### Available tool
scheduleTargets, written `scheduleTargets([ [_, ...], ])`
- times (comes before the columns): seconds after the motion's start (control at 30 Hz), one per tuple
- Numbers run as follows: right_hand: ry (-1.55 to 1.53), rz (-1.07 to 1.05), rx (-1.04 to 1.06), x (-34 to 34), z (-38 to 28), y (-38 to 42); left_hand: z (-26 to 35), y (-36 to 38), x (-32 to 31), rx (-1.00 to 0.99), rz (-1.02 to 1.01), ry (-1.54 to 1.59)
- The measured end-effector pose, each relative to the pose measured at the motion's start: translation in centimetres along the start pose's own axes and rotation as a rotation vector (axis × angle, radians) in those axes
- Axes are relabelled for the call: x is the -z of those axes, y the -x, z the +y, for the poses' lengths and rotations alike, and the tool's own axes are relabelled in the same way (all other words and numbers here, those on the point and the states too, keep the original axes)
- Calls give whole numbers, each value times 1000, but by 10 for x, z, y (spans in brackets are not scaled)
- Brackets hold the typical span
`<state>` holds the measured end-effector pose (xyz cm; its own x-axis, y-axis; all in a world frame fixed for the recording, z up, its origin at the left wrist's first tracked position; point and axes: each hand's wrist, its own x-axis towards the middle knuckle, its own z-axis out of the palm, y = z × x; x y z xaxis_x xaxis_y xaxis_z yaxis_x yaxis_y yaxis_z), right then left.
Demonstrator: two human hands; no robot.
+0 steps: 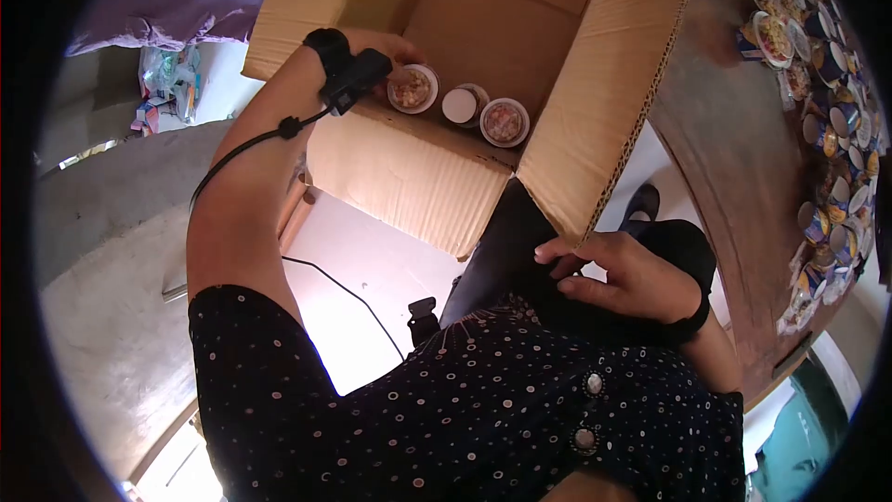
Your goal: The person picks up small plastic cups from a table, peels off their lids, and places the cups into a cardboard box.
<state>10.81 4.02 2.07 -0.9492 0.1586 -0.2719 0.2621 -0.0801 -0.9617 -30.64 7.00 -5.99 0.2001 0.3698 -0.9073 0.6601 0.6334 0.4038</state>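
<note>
View: the scene is seen from a head-worn camera looking steeply down over the person's own dotted dark top (446, 409), which fills the lower middle of the frame.

Cardboard box: an open brown cardboard box (409, 177) is seen in the upper middle of the frame, its flaps spread outward; the near right flap (609, 84) slopes down toward the centre.

Cups in the box: three small round cups are lined up along the near inner wall of the box. The left cup (413, 88) shows a printed lid, the middle cup (462, 105) a plain whitish top, and the right cup (505, 122) a printed lid.

Left hand: the left hand (386, 51) is reached into the box at upper centre, its fingers curled on the left cup. Whether the cup is fully gripped cannot be told, as the fingers are partly hidden by a black device (356, 80) strapped at the wrist, from which a cable (251, 144) runs down the forearm.

Right hand: the right hand (618, 279) is seen at right of centre, just below the lower corner of the right flap, fingers loosely bent and touching that corner; nothing is held in it.

Table: a dark round wooden table (734, 158) is seen along the right edge, with many similar cups (836, 121) crowded on it.

Floor: pale concrete floor (102, 279) is seen at the left.
</note>
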Motion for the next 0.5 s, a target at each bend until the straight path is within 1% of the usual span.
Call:
scheduleTargets([
  [0.07,-39,11,-9,3,2,-1,4,-12,3,25,-28,-49],
  [0.17,-16,1,-9,10,2,-2,-9,-36,3,39,-61,-64],
  [0.23,-67,-20,-90,13,0,-3,-19,-49,6,-73,-74,-133],
  [0.37,-87,25,-54,12,10,-3,-14,-50,1,-84,-83,-135],
  [0.43,-105,22,-44,12,11,-3,1,-37,-6,107,-22,77],
  [0.5,-144,20,-63,13,16,-2,-11,-48,-1,86,-39,72],
])
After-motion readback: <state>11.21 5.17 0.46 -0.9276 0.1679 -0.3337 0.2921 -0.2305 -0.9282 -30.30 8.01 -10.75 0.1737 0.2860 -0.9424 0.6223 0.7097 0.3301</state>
